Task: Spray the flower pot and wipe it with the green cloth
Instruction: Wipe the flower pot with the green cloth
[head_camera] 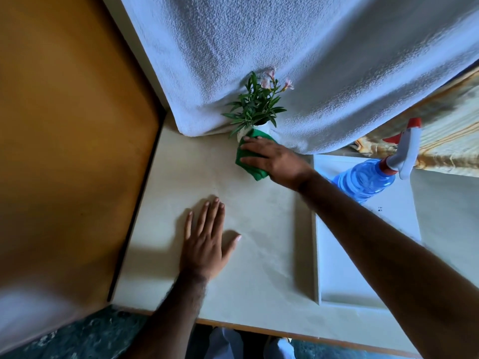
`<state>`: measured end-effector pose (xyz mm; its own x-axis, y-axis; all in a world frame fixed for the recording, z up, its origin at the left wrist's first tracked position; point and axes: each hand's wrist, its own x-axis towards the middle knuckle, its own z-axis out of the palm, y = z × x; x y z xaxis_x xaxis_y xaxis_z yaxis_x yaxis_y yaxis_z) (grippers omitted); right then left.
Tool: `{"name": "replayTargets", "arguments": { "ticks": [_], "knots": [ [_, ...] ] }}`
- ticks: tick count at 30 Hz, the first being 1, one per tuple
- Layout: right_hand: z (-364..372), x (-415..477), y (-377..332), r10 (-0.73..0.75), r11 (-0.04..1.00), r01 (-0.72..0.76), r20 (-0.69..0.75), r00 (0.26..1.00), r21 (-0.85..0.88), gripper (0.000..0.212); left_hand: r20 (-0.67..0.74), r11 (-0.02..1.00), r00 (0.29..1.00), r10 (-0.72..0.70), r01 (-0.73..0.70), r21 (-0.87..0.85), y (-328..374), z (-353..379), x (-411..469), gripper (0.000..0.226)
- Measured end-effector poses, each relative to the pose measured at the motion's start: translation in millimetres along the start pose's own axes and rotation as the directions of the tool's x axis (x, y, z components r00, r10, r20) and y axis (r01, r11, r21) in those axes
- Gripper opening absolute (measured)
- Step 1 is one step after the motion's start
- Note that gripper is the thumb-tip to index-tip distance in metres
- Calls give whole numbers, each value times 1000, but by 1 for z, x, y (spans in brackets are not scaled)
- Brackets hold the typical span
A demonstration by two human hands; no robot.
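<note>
A small white flower pot (262, 128) with green leaves and pink blooms (256, 102) stands at the back of the pale table, against a hanging white cloth. My right hand (274, 160) presses the green cloth (252, 167) against the pot's front, covering most of the pot. My left hand (207, 242) lies flat on the table, fingers spread, holding nothing. A blue spray bottle (365, 180) with a white and red trigger head (408, 146) stands to the right, behind my right forearm.
A white tray (337, 268) lies on the table's right side, with the spray bottle on it. A white textured cloth (285, 60) hangs behind the pot. An orange-brown wall (64, 125) borders the table's left. The table's front edge (259, 325) is near me.
</note>
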<state>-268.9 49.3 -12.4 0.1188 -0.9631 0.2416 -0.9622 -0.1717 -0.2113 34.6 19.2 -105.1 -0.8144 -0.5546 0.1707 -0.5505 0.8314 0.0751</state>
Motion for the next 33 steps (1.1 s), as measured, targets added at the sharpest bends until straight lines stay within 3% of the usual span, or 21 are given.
{"name": "replayTargets", "arguments": {
  "ticks": [4,9,16,25,30,33],
  "knots": [
    [14,-18,2,71,992,-79,88,994,99,51,4,1000,1000,0,0,3,1,0,2,84],
    [25,-26,-10,228,947,-242,92,969,210,68,5,1000,1000,3,-3,1,0,1,1,83],
    [6,-8,-8,10,997,-8,-32,999,82,49,7,1000,1000,6,-6,-1,0,-2,2,82],
    [11,-10,-2,65,993,-69,46,997,95,52,28,1000,1000,3,-3,10,1,-2,2,83],
    [18,-17,-12,158,974,-171,94,983,146,68,42,1000,999,-4,4,-3,0,-2,2,83],
    [13,-13,-20,99,989,-103,46,994,109,57,47,1000,999,-6,7,-8,1,-3,2,83]
  ]
}}
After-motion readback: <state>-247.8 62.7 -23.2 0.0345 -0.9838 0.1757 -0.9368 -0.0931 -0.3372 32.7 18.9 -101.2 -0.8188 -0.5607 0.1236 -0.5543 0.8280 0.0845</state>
